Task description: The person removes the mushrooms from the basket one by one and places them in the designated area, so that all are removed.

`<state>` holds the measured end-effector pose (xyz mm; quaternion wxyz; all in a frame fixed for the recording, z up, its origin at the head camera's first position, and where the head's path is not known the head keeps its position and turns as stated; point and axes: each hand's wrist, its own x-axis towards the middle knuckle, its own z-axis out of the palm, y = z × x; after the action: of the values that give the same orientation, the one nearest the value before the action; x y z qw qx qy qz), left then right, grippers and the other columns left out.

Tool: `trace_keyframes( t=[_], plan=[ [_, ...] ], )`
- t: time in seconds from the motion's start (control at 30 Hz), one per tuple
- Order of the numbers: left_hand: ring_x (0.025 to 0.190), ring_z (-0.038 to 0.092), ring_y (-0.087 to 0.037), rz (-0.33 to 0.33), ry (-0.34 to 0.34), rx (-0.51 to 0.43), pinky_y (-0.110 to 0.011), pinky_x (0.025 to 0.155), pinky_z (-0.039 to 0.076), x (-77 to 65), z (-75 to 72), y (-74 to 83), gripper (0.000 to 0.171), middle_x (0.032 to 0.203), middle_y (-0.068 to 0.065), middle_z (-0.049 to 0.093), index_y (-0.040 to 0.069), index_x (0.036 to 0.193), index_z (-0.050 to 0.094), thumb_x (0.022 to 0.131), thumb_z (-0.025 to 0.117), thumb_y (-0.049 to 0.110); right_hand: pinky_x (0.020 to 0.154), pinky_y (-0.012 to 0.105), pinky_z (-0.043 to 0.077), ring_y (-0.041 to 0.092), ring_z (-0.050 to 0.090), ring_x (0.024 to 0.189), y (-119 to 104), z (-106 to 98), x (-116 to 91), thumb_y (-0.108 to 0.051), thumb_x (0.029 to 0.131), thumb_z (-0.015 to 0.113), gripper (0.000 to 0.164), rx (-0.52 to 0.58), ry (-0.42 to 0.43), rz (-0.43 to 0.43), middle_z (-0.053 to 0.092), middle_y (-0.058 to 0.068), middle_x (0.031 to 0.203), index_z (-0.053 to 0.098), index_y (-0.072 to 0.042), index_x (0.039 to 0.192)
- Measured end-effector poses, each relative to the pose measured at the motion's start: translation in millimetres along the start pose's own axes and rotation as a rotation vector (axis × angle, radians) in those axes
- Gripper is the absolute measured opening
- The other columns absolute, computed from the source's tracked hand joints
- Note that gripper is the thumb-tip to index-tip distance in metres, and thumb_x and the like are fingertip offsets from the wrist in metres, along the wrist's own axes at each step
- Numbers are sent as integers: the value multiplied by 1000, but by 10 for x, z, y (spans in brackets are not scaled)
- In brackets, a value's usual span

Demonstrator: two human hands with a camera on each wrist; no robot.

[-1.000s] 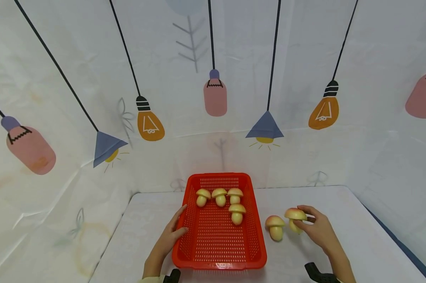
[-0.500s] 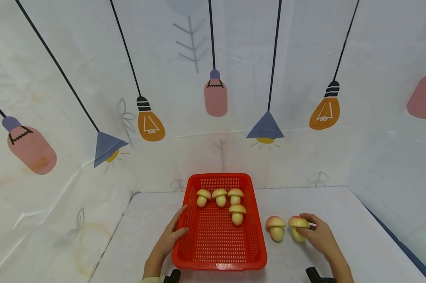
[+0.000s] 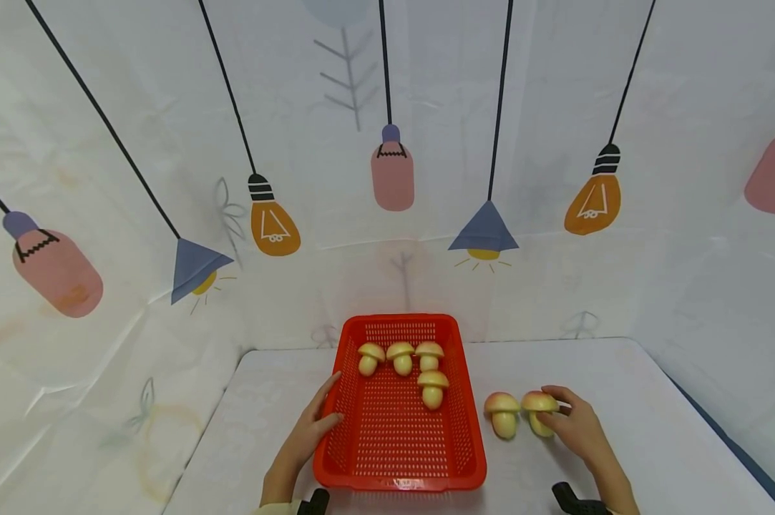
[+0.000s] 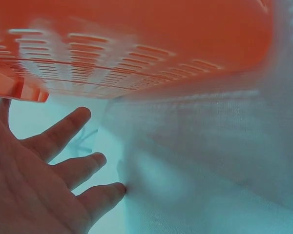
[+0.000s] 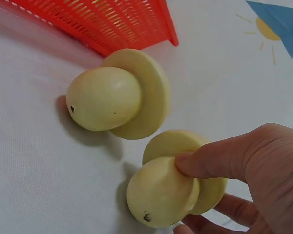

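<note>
My right hand (image 3: 575, 427) pinches a toy mushroom (image 3: 540, 412) with a yellow-green, pink-tinged cap at the right of the table. In the right wrist view the thumb presses where the mushroom's stem (image 5: 161, 192) meets its cap, other fingers behind. Just left of it a second toy mushroom (image 3: 503, 415) lies on the table. A red perforated plastic basket (image 3: 387, 458) stands in the middle, with several similar mushrooms (image 3: 401, 357) toward its far end. My left hand (image 3: 306, 433) rests at the basket's left rim; in the left wrist view its fingers (image 4: 78, 170) are spread and fairly straight.
The white table (image 3: 258, 400) carries all of this. Behind it hangs a pale cloth backdrop (image 3: 335, 286) printed with lamps and bulbs. The basket's right wall stands close to the loose mushroom.
My right hand has lowered the pinched mushroom toward the table, first a little rightward, then slightly back left beside the other loose one. The left hand and basket stay put.
</note>
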<state>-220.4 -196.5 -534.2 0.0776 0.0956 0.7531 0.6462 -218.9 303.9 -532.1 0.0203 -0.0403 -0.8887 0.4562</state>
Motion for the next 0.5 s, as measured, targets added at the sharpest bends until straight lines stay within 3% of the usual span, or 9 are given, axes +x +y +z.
trace_keyframes(
  t=[0.33,0.5],
  plan=[
    [127,53,-35,0,30,35,-37,93,52,7,-2,-22,76,163,-20,35,29,164,28,96,56,9,75,25,53,50,62,117,-27,19,-7,-13,89,77,58,7,-12,-5,54,36,138,55,6,139],
    [125,53,-34,-3,29,28,-35,91,53,14,-8,-24,76,162,-22,34,26,165,26,96,55,10,91,42,54,54,58,122,-48,31,-10,-15,89,78,67,-15,-54,-16,50,38,142,47,7,144]
  ],
)
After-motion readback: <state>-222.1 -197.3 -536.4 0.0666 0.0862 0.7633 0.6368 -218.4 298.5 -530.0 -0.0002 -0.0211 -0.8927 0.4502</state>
